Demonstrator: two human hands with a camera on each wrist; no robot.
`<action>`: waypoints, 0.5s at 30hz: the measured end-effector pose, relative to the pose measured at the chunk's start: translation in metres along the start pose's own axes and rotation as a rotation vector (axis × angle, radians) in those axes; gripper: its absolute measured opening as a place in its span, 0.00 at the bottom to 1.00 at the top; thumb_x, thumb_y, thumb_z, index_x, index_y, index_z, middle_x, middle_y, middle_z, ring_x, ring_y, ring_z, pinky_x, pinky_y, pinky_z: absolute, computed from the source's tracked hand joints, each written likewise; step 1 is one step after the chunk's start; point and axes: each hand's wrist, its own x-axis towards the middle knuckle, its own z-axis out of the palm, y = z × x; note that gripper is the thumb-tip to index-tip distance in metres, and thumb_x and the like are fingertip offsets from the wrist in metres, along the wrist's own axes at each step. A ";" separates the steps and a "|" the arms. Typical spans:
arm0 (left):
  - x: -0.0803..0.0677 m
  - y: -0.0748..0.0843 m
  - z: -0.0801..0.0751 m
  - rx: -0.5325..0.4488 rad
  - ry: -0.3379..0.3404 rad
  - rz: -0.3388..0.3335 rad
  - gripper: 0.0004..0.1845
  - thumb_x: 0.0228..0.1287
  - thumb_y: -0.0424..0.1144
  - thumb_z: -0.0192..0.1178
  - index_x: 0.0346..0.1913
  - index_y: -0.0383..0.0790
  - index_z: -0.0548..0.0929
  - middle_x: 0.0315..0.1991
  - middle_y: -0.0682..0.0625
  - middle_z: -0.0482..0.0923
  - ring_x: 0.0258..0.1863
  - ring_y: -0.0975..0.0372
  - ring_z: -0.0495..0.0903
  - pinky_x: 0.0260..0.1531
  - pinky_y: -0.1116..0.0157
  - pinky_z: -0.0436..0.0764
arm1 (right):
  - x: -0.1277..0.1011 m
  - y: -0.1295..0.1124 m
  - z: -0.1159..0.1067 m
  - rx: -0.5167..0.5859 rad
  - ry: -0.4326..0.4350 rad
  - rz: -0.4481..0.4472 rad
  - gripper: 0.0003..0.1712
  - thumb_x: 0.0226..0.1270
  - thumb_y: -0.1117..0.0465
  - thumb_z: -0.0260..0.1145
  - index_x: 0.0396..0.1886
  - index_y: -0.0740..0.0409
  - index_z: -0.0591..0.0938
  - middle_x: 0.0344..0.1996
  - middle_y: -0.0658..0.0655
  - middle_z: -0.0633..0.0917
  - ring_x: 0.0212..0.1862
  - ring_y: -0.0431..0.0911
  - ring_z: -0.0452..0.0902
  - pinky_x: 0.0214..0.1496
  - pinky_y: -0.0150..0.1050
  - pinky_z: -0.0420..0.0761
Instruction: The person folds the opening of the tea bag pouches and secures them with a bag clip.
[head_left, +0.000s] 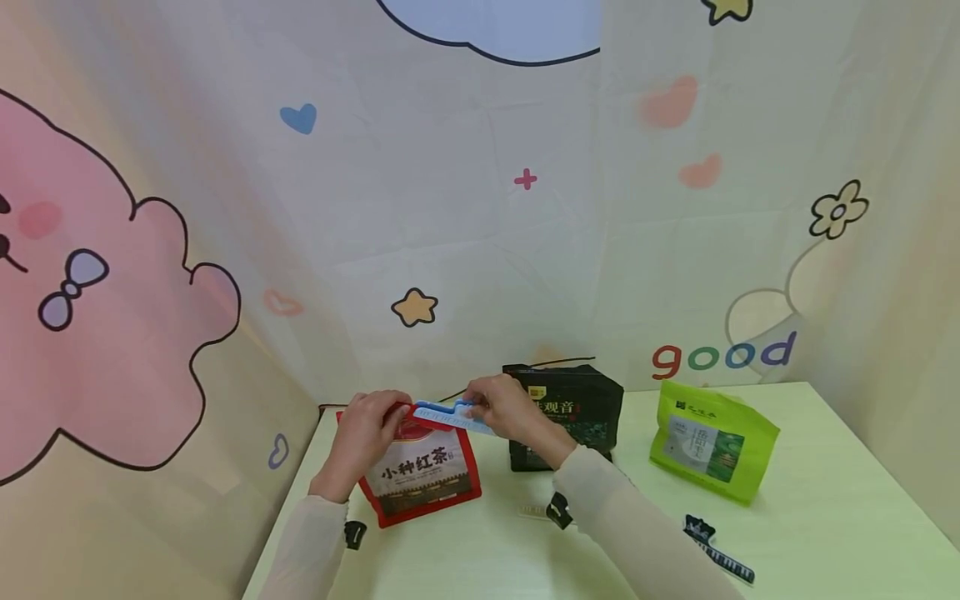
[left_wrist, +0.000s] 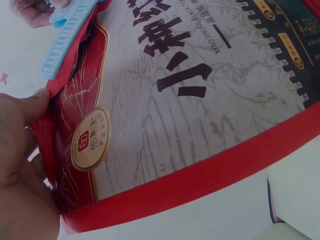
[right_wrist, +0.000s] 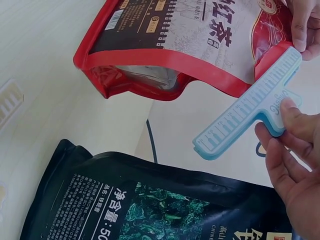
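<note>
Hands meet at the top of the red bag [head_left: 420,475], which stands upright on the table [head_left: 825,500], left of the black bag [head_left: 566,408]. The left hand [head_left: 367,433] pinches the red bag's top corner, thumb against the fold, as the left wrist view shows. The right hand [head_left: 502,407] grips the stem of the blue clip [head_left: 450,414] between thumb and fingers, fingers curled on it.

Judging from how things lie, the sealing is about half done. One end of the clip sits over the bag's top edge near the left hand, while the rest of its bar sticks out past the bag toward the black bag, free of any fold in the right wrist view. Whether the clip's bars are pressed closed on the edge I cannot tell. What seems left is to slide the bar along the whole top and snap it shut.

The red bag is a glossy stand-up pouch with a pale printed panel of large dark characters, a round gold seal near the top corner, and a foil-lined gusset at the bottom. The clip is a pale blue T-shape with ruler marks along its bar.

Right of the black bag stands a green bag [head_left: 712,450]; a dark clip [head_left: 716,550] lies in front of it.
</note>
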 end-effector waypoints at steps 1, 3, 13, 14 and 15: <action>0.000 0.000 0.000 -0.002 0.003 0.000 0.07 0.66 0.39 0.64 0.45 0.45 0.86 0.44 0.49 0.87 0.43 0.56 0.81 0.48 0.56 0.78 | 0.000 0.000 0.000 -0.003 -0.002 0.003 0.06 0.64 0.60 0.70 0.40 0.55 0.87 0.34 0.52 0.89 0.32 0.40 0.78 0.40 0.36 0.81; 0.000 0.000 0.000 0.000 0.006 0.005 0.07 0.66 0.40 0.64 0.45 0.45 0.86 0.43 0.49 0.87 0.42 0.56 0.81 0.48 0.56 0.77 | 0.000 -0.002 0.000 -0.007 -0.010 0.009 0.08 0.64 0.60 0.70 0.41 0.56 0.87 0.35 0.53 0.89 0.33 0.41 0.78 0.41 0.38 0.81; 0.000 -0.002 -0.004 0.026 -0.025 -0.006 0.10 0.66 0.43 0.64 0.47 0.46 0.86 0.45 0.49 0.87 0.43 0.56 0.81 0.50 0.55 0.77 | 0.001 -0.003 0.001 -0.015 -0.045 0.049 0.14 0.64 0.59 0.70 0.48 0.56 0.86 0.40 0.54 0.89 0.38 0.43 0.80 0.47 0.40 0.81; 0.000 -0.002 -0.006 0.032 -0.023 -0.010 0.10 0.66 0.44 0.64 0.47 0.46 0.86 0.45 0.49 0.87 0.44 0.55 0.81 0.51 0.54 0.77 | 0.000 -0.004 0.000 -0.013 -0.049 0.055 0.14 0.64 0.59 0.70 0.49 0.56 0.86 0.41 0.54 0.89 0.38 0.43 0.80 0.47 0.40 0.81; 0.000 -0.003 -0.007 0.039 -0.019 -0.014 0.11 0.66 0.45 0.64 0.47 0.46 0.86 0.46 0.49 0.87 0.44 0.55 0.82 0.51 0.53 0.76 | 0.000 -0.004 0.000 -0.011 -0.051 0.059 0.14 0.65 0.58 0.70 0.49 0.56 0.85 0.41 0.54 0.89 0.39 0.43 0.80 0.48 0.40 0.81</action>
